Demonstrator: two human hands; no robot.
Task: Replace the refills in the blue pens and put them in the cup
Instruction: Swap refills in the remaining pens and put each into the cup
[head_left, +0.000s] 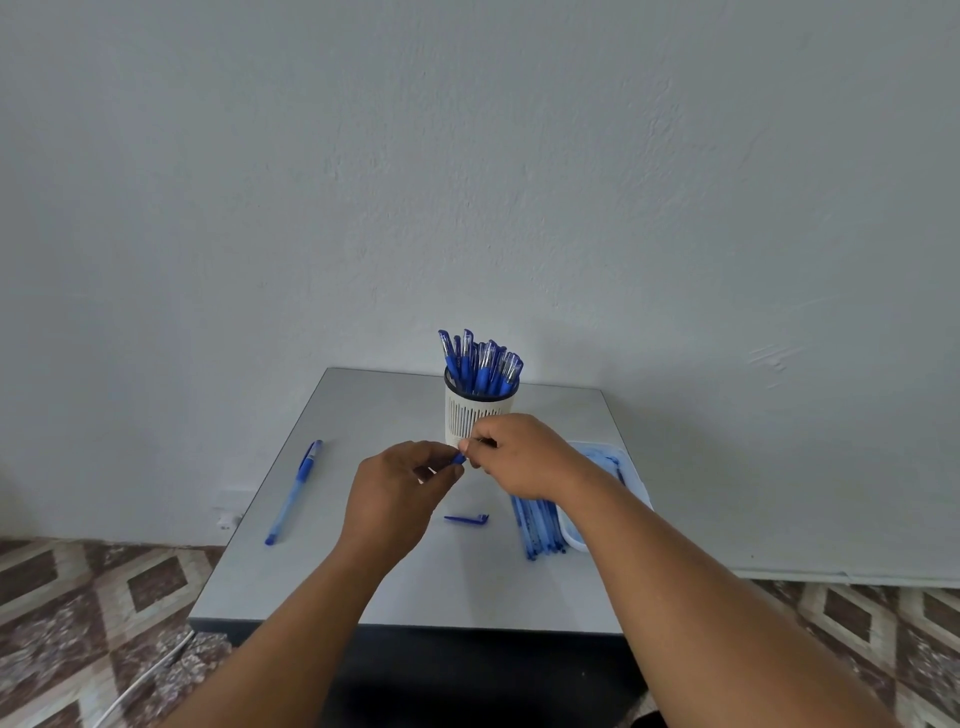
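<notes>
Above the middle of the grey table (363, 571), my left hand (400, 493) grips a blue pen (458, 458); only its blue end shows past my fingers. My right hand (519, 457) pinches that end with thumb and forefinger. Behind my hands stands a white slotted cup (470, 415) filled with several blue pens (480, 364). A loose blue pen cap (467, 518) lies on the table below my hands. One whole blue pen (293, 491) lies at the table's left. Several refills (540, 525) lie in a bundle at the right.
A pale blue tray (636, 478) sits at the table's right edge, partly under my right forearm. A grey wall rises behind the table. Patterned floor tiles (104, 597) flank the table, with a white cable (150, 670) at lower left.
</notes>
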